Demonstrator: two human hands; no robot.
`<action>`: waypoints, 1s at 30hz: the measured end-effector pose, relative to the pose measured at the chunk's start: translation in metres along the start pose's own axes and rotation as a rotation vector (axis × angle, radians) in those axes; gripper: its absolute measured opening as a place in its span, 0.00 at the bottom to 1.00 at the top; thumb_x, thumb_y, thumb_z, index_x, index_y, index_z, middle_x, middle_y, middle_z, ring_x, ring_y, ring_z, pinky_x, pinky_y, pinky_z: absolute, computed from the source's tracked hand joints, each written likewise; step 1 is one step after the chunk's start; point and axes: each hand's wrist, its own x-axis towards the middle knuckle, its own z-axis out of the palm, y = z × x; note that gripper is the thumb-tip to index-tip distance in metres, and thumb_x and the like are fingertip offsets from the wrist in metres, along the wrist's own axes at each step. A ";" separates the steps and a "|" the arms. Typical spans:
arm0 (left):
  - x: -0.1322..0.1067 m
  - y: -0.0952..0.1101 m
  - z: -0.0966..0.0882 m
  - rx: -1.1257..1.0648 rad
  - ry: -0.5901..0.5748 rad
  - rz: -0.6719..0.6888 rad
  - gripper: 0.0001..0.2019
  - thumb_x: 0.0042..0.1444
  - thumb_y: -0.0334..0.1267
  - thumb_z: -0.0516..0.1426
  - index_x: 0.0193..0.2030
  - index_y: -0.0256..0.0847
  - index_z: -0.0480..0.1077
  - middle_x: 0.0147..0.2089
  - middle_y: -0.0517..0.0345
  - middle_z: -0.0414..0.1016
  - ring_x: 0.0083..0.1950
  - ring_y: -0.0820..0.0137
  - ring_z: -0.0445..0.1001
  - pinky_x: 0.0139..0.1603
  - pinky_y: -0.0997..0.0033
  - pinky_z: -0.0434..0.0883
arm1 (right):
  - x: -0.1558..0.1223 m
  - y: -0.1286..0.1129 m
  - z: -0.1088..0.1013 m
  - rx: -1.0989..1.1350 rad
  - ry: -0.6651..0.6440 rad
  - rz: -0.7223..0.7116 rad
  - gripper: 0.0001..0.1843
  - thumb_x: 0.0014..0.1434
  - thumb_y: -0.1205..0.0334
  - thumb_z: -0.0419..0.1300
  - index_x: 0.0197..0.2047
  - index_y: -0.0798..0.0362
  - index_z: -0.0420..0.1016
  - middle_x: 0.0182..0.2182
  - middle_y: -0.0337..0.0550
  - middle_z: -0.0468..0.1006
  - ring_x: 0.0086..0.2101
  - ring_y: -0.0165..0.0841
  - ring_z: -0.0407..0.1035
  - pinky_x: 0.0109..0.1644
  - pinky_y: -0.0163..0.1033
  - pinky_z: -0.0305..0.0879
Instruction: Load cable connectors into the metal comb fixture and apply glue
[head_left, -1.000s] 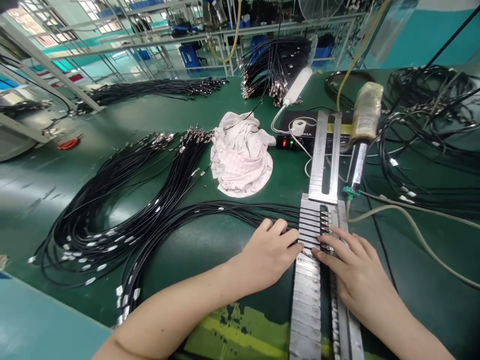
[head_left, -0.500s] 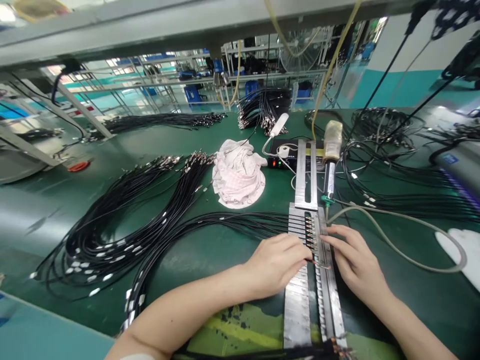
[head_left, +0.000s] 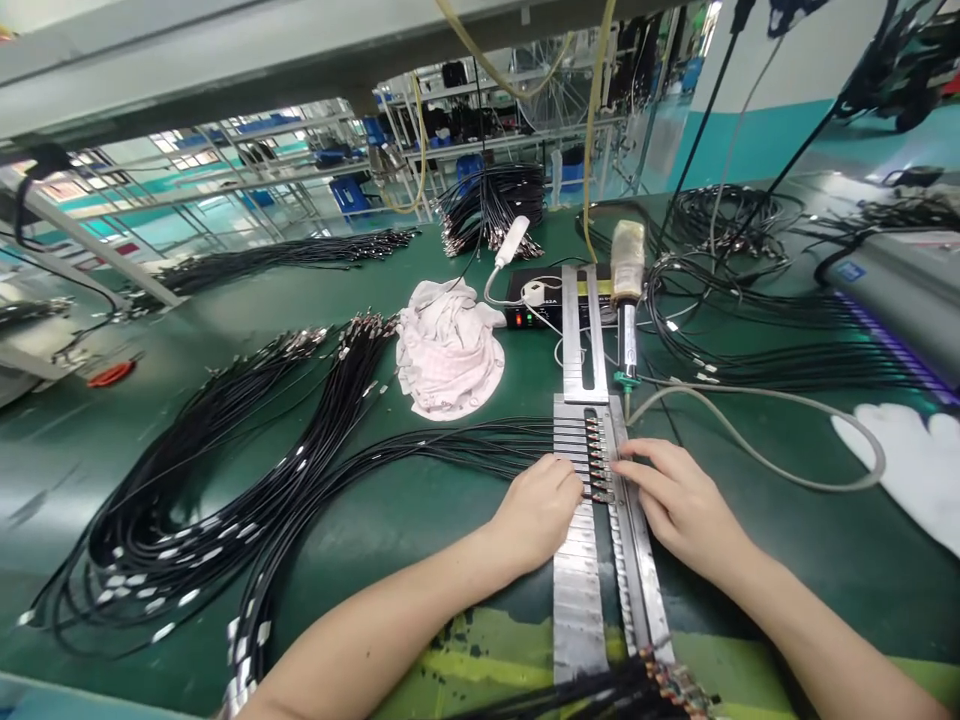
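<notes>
A slotted metal fixture lies lengthwise on the bench. Several black cables run into its upper slots from the left, their metal-tipped ends lined up in the gap. My left hand is closed at the fixture's left plate, fingers pinched on the lowest black cable in the row. My right hand has its fingers stretched out and apart, the tips at the right rail beside the cable ends. A dispensing syringe with a wrapped top stands behind the fixture.
A crumpled pink cloth lies left of a black control box. Large cable bundles cover the left side. More cable ends lie at the front edge. A white glove and a machine with purple light are at right.
The view has shifted, so the scene sits further left. The lowest cable's end now lies in line with the others in the fixture. My left hand has drawn back slightly from the gap.
</notes>
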 end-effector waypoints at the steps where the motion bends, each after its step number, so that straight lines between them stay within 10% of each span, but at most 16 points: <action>1: 0.001 0.001 0.000 0.001 0.004 0.005 0.12 0.63 0.30 0.45 0.30 0.37 0.65 0.31 0.54 0.66 0.35 0.68 0.62 0.36 0.68 0.68 | 0.000 -0.001 0.000 0.006 -0.007 0.006 0.16 0.57 0.77 0.48 0.43 0.55 0.71 0.42 0.51 0.73 0.44 0.38 0.67 0.45 0.46 0.68; 22: 0.006 0.005 0.007 -0.054 0.008 -0.016 0.13 0.62 0.28 0.45 0.30 0.34 0.66 0.31 0.53 0.66 0.35 0.68 0.63 0.37 0.67 0.68 | -0.004 -0.022 0.013 -0.069 -0.203 -0.047 0.18 0.51 0.79 0.49 0.40 0.58 0.75 0.45 0.50 0.75 0.49 0.44 0.62 0.54 0.53 0.56; 30: -0.017 -0.008 -0.018 0.145 -0.122 0.120 0.11 0.64 0.30 0.44 0.42 0.33 0.67 0.35 0.53 0.67 0.36 0.67 0.63 0.36 0.67 0.64 | -0.001 -0.028 0.015 -0.076 -0.223 0.025 0.17 0.49 0.79 0.51 0.37 0.55 0.75 0.40 0.45 0.77 0.48 0.41 0.63 0.53 0.49 0.55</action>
